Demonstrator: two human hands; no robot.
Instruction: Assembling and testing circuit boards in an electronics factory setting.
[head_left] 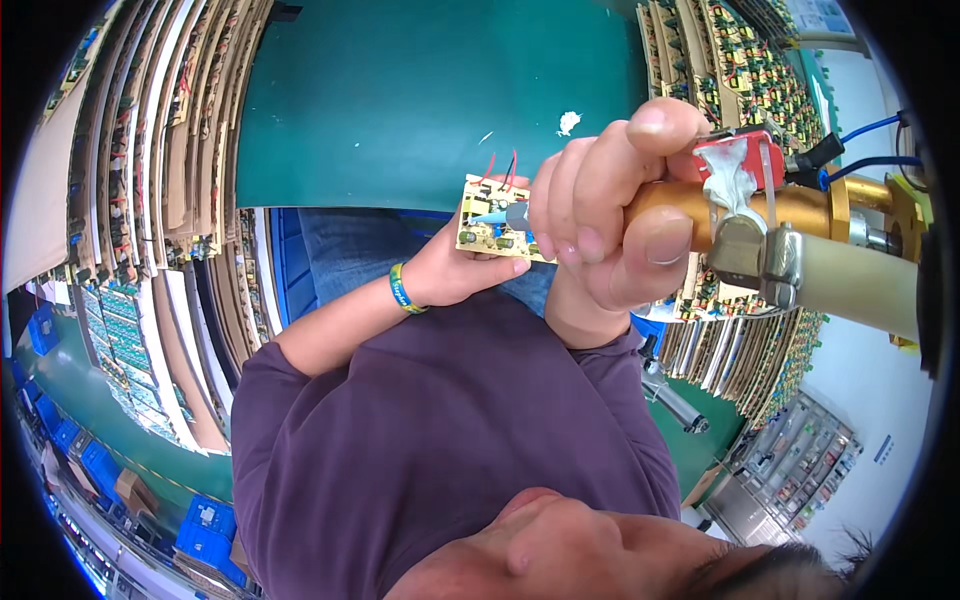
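Left hand (455,270) grips a small yellow circuit board (492,228) by its edge above the green mat (420,100), while the right hand (610,215), fingers wrapped around a brass-barrelled dispensing tool (760,215), aims its grey nozzle (500,215) leftward, touching the board's face.

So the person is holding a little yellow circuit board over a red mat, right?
Not quite. The mat is green, not red. The head view shows the left hand holding the little yellow circuit board in front of it, while the right hand holds a glue dispenser gun with its tip at the board.
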